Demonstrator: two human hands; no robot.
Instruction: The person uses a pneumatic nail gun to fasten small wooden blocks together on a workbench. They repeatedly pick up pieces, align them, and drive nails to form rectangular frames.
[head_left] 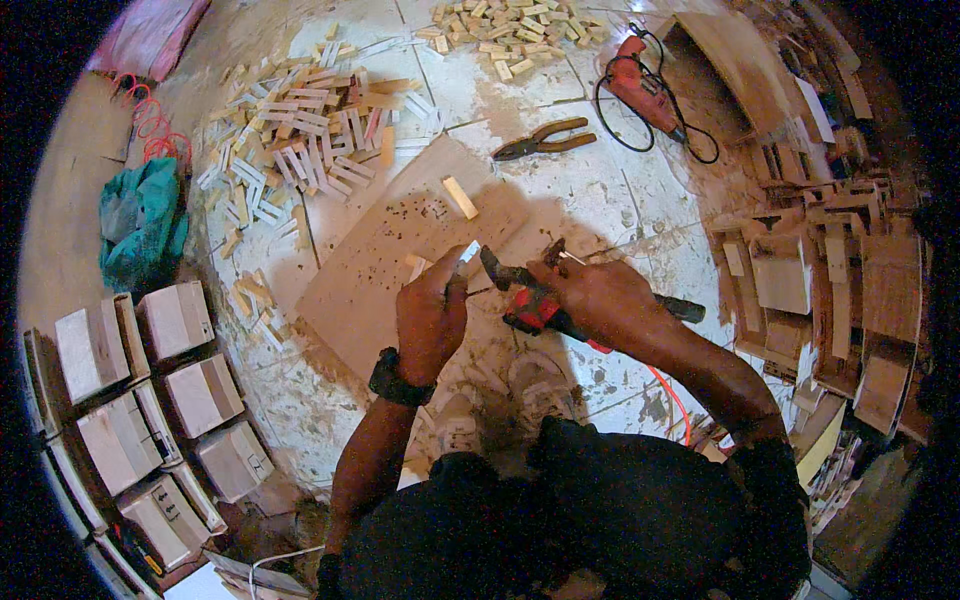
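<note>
Between the fingers of my left hand (432, 310), closed, is a small pale wood block (469, 251). My right hand (598, 298) is wrapped round a red and black nail gun (535, 308); its dark nose points at the block, a small gap apart. Below and beyond my left hand lies a flat brown board (360, 255), strewn with small dark specks. One short wood strip (460, 197) rests on the board, and another pale piece (416, 266) shows beside my left fingers.
Pliers (545, 140) lie beyond the board. A red corded drill (640, 90) is at the far right. Wood strips (310, 130) are heaped at the far left, small blocks (515, 35) at the back. Stacked wood (780, 270) lines the right; a green bag (143, 225) sits left.
</note>
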